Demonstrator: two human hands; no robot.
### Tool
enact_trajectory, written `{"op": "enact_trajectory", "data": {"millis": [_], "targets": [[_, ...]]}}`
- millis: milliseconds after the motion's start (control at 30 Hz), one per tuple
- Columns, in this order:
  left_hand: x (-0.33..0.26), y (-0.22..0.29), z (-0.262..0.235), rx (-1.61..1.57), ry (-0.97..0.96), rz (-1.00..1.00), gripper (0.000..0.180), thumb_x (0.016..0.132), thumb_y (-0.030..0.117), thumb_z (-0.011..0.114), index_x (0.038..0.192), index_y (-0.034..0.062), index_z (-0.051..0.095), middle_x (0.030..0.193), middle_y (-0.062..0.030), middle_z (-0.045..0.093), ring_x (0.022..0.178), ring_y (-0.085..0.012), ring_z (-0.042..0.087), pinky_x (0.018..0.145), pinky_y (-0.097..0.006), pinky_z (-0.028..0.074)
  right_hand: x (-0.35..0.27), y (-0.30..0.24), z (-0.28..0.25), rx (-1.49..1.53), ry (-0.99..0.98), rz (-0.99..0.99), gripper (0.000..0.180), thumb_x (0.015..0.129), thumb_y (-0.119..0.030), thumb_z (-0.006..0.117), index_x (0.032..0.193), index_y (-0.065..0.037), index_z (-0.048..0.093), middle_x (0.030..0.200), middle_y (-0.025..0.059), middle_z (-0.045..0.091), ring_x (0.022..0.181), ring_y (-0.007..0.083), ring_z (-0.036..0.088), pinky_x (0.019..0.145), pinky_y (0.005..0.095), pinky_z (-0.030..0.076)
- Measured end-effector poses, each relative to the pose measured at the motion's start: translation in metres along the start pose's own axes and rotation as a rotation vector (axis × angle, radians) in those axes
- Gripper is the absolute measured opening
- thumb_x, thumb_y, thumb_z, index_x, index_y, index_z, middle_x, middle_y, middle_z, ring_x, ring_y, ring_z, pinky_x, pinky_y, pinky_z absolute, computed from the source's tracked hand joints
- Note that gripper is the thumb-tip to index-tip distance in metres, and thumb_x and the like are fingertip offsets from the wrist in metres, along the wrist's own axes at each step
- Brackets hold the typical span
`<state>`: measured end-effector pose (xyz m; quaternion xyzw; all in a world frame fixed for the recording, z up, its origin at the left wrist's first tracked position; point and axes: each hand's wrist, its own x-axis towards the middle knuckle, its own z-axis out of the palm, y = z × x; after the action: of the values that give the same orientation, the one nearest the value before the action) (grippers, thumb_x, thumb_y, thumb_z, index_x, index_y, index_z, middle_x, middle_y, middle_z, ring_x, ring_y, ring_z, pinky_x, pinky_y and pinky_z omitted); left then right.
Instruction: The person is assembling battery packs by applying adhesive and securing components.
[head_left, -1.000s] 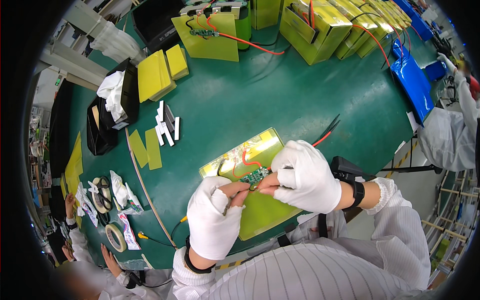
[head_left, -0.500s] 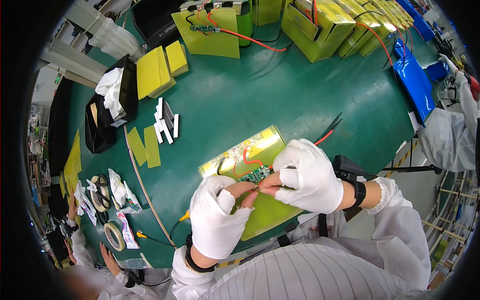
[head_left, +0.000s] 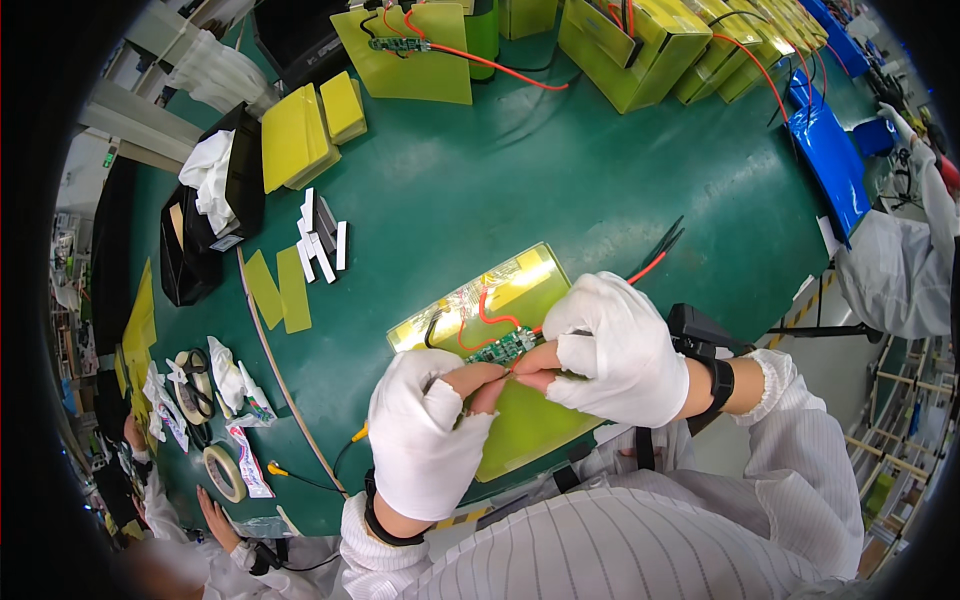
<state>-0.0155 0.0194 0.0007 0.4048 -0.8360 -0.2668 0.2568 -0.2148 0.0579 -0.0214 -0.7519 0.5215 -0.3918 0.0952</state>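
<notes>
In front of me lies a battery pack [head_left: 543, 268] with yellow-green insulating sheet and clear wrap. A small green circuit board [head_left: 503, 346] sits on it, with red and black wires running to the pack. My left hand [head_left: 430, 430], in a white glove with bare fingertips, pinches at the board's near edge. From the other side my right hand [head_left: 622, 355], gloved alike, pinches at the same spot, fingertips almost meeting. What lies between the fingertips is too small and hidden to make out. A thick red lead [head_left: 648, 268] and black leads emerge beyond my right hand.
Yellow-green sheets [head_left: 298, 140], white and grey strips [head_left: 320, 240], a black bin [head_left: 245, 170] and tape rolls [head_left: 225, 473] lie leftward. Several wrapped packs [head_left: 640, 60] line the far edge; a blue pack [head_left: 828, 165] is at right. Other people work at both sides.
My left hand has shifted slightly left, its fingertips still pinched by the board. The right hand is nearly unmoved. Table items appear a little further left and up as the view shifts.
</notes>
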Motion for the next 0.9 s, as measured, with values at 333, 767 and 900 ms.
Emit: {"op": "enact_trajectory", "data": {"millis": [333, 767, 900], "targets": [[0.004, -0.002, -0.006, -0.063, -0.057, -0.018, 0.03, 0.064, -0.001, 0.079, 0.09, 0.0096, 0.071, 0.077, -0.0064, 0.056, 0.068, -0.0252, 0.058, 0.058, -0.035, 0.045, -0.001, 0.001, 0.002, 0.003, 0.003, -0.004, 0.029, 0.052, -0.014, 0.087, 0.069, -0.012, 0.063, 0.082, 0.0019, 0.055, 0.067, 0.0236, 0.053, 0.059, 0.0362, 0.043], [0.002, -0.004, 0.002, 0.054, 0.034, 0.097, 0.03, 0.061, 0.003, 0.082, 0.088, 0.0104, 0.07, 0.078, -0.0049, 0.056, 0.067, -0.0252, 0.056, 0.054, -0.036, 0.044, 0.0, -0.002, -0.001, -0.048, -0.018, -0.009, 0.03, 0.052, -0.015, 0.087, 0.069, -0.011, 0.063, 0.082, 0.0022, 0.055, 0.068, 0.0243, 0.054, 0.059, 0.0367, 0.043], [0.002, -0.003, 0.002, 0.066, 0.038, 0.097, 0.029, 0.061, 0.003, 0.082, 0.087, 0.0104, 0.07, 0.077, -0.0047, 0.055, 0.068, -0.0252, 0.056, 0.054, -0.036, 0.043, 0.0, -0.002, -0.002, -0.062, -0.035, -0.015, 0.034, 0.052, -0.016, 0.087, 0.071, -0.01, 0.059, 0.081, 0.0033, 0.055, 0.067, 0.0252, 0.054, 0.059, 0.0373, 0.043]]}}
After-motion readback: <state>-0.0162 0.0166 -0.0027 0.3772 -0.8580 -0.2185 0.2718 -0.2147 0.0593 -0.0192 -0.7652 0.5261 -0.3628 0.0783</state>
